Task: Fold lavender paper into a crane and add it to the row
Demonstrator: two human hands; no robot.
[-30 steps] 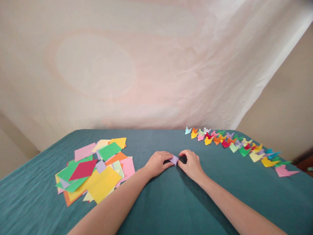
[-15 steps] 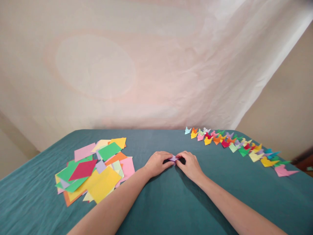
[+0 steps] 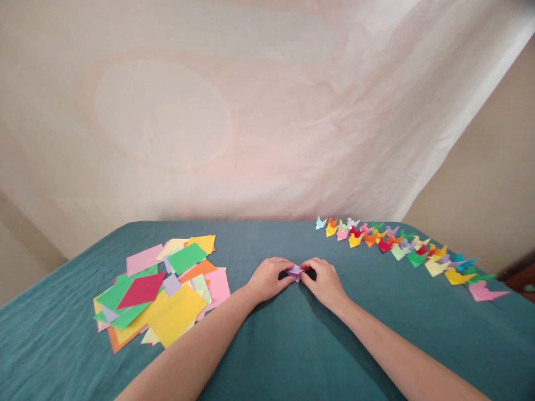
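Observation:
Between my two hands, near the middle of the table, is a small folded piece of purple origami paper [image 3: 296, 272]. My left hand [image 3: 271, 279] pinches its left end between thumb and fingers. The right end is gripped by my right hand [image 3: 323, 281], thumb and forefinger closed on it. Several creased faces of the paper show, with a point facing down toward me. Fingertips hide both of its ends.
Loose coloured paper sheets [image 3: 178, 314] lie in a spread pile on the left. Folded paper birds [image 3: 416, 258] in many colours stand in rows along the right. A teal cloth [image 3: 267, 356] covers the table, and a pale sheet [image 3: 267, 111] hangs behind it.
The purple paper has tilted slightly between my fingers, so more of its folded faces show. Both hands stay in nearly the same place.

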